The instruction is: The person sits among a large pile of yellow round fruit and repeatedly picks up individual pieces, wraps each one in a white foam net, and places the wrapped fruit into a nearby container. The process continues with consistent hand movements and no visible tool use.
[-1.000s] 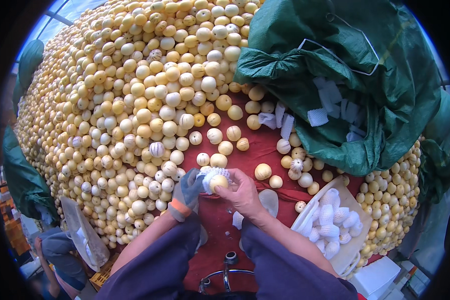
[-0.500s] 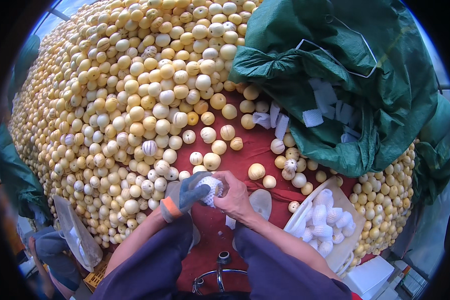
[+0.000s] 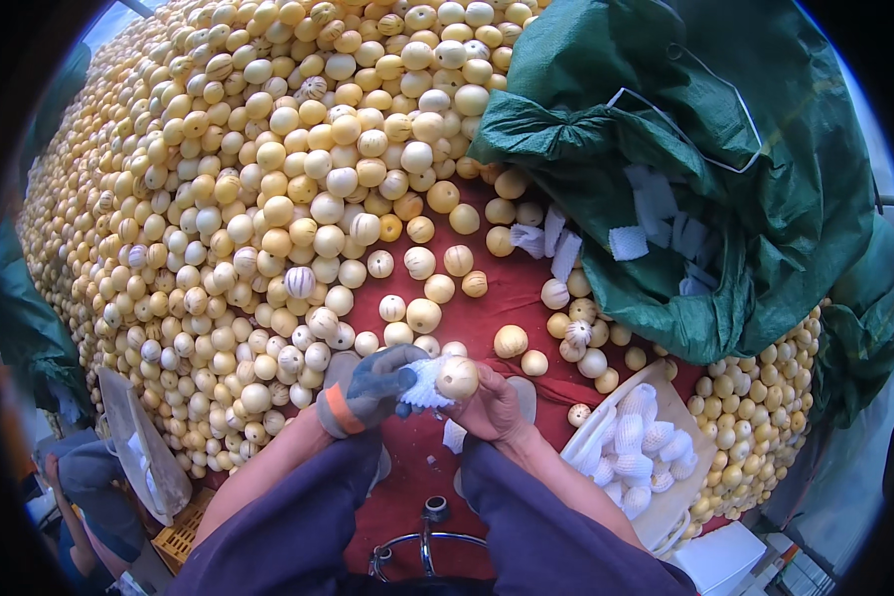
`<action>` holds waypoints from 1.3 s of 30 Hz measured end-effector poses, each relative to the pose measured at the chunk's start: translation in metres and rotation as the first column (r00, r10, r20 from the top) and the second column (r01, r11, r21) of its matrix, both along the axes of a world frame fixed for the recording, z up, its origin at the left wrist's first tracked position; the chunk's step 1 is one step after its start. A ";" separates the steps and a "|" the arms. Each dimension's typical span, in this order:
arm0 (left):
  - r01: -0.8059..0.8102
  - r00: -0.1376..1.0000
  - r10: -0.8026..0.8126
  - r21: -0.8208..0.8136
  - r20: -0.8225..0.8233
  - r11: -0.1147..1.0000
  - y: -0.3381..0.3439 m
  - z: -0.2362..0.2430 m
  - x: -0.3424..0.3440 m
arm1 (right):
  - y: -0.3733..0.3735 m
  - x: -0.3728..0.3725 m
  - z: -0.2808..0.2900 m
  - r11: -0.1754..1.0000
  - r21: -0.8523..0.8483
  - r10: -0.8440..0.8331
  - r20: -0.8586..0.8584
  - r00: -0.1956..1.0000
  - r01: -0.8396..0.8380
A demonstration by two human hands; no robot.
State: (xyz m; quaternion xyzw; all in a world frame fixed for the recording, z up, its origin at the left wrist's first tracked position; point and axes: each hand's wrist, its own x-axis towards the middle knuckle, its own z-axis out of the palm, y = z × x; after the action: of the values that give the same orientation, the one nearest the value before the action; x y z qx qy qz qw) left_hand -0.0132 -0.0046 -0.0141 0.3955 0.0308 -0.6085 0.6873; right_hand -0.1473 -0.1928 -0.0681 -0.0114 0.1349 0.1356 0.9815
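Observation:
In front of my knees, my left hand point(image 3: 365, 389), in a grey glove with an orange cuff, is closed on a white foam net sleeve point(image 3: 424, 383). A round, pale yellow pepino melon point(image 3: 458, 377) sits against the sleeve's right end; how far it is inside cannot be told. My bare right hand point(image 3: 495, 405) holds this melon from the right, its fingers curled at the fruit's side. Beyond my hands, loose pepino melons point(image 3: 423, 316) lie on a red cloth point(image 3: 457, 343).
A huge melon heap point(image 3: 219, 219) fills the left and far side. At right stand a green sack point(image 3: 685, 288) with flat foam sleeves and a white basket point(image 3: 700, 417) of net-wrapped melons. A metal stool frame point(image 3: 429, 546) is between my legs. Another person's leg point(image 3: 94, 477) shows lower left.
My right hand has moved slightly right and opened out. The pepino melon now shows bare at the sleeve's end, where before only white netting was seen between my hands.

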 end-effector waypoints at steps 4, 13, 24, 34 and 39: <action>0.035 0.935 -0.083 0.143 0.346 0.989 0.008 -0.009 -0.003 | 0.004 0.006 0.007 0.998 -0.050 0.032 -0.087 0.996 -0.036; 0.262 0.871 -0.283 0.107 0.401 0.959 -0.013 0.027 0.024 | 0.013 0.005 0.001 0.910 -0.321 0.204 -0.199 0.958 -0.261; 0.170 0.669 -0.289 0.237 0.685 0.957 -0.005 0.026 0.017 | 0.005 0.024 0.053 0.657 -0.639 0.296 -0.271 0.916 -0.401; -0.108 0.900 -0.016 0.258 0.436 0.960 0.001 0.020 0.017 | -0.029 0.021 0.034 -0.192 -0.967 0.254 -0.217 0.943 -0.170; -0.187 0.830 -0.018 0.308 0.557 0.933 0.002 0.024 0.017 | -0.077 0.024 0.010 0.044 -0.965 -0.204 -0.262 0.943 -0.258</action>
State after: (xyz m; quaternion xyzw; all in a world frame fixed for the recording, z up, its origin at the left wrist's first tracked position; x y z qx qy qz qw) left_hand 0.0039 -0.0024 0.0099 0.6677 -0.0429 -0.4218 0.6119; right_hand -0.1235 -0.2701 -0.0577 -0.6664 0.3525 0.0226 0.6566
